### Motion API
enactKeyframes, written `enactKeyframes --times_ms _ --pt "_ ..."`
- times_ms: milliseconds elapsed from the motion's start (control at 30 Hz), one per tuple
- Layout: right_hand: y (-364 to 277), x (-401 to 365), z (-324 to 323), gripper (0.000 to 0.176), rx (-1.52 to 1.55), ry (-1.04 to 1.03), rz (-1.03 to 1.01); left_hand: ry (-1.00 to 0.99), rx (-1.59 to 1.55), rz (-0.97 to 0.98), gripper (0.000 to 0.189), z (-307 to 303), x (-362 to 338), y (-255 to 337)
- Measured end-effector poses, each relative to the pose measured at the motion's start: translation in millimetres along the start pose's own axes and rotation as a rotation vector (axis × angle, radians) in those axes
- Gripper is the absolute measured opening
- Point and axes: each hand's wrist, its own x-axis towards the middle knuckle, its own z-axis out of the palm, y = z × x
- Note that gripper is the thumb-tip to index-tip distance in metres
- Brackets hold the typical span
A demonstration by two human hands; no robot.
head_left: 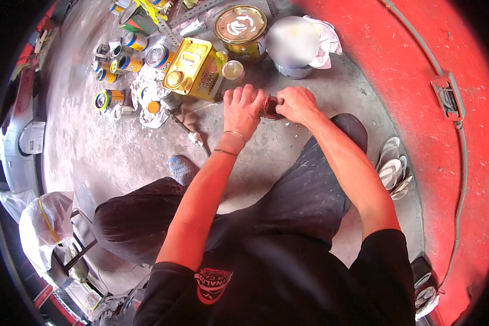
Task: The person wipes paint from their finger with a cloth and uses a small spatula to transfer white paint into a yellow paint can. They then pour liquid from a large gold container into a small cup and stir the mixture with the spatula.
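Concrete floor, red wall on rt. L hand (243, 108) & R hand (296, 103) both clamped on 1 small dark can (270, 107) btwn them, centre. Far left: 1 yellow tin (193, 68), 1 gold-lidded tin (240, 26), approx 7 small cans (129, 63) (contents can't tell).

Black short-sleeved T-shirt (293, 282), red printed logo (212, 282) on chest. Dark grey trousers (304, 190), pale paint specks. Two thin bracelets (229, 143) above left hand (243, 108). Grey-blue shoe (182, 168).
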Motion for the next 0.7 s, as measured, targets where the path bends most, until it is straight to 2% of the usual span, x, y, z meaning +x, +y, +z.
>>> enactKeyframes --times_ms 133,233,467,500,600,700 --pt "-0.4 -0.9 0.6 0.014 0.048 0.035 0.034 -0.025 -0.078 -0.165 0.073 1.5 -9.7 -5.2" --pt "-0.6 -3.4 2.3 0.014 0.059 -0.094 0.001 -0.035 -0.175 -0.338 0.082 13.4 -22.6 -11.7" --pt "-5.2 3.0 -1.2 0.015 -0.079 0.072 -0.158 -0.055 -0.386 -0.715 0.08 47.8 -72.9 -17.7" --pt "-5.7 3.3 0.3 0.017 -0.132 0.109 -0.244 -0.087 -0.4 -0.765 0.079 54.0 -82.3 -18.2" --pt "-9.0 2.9 6.9 0.02 -0.29 0.031 -0.248 -0.134 -0.454 -0.839 0.08 69.3 -105.6 -20.1" --pt "-15.3 3.0 7.5 0.02 -0.121 -0.1 -0.109 -0.129 -0.563 -0.91 0.08 79.0 -110.9 -26.8"
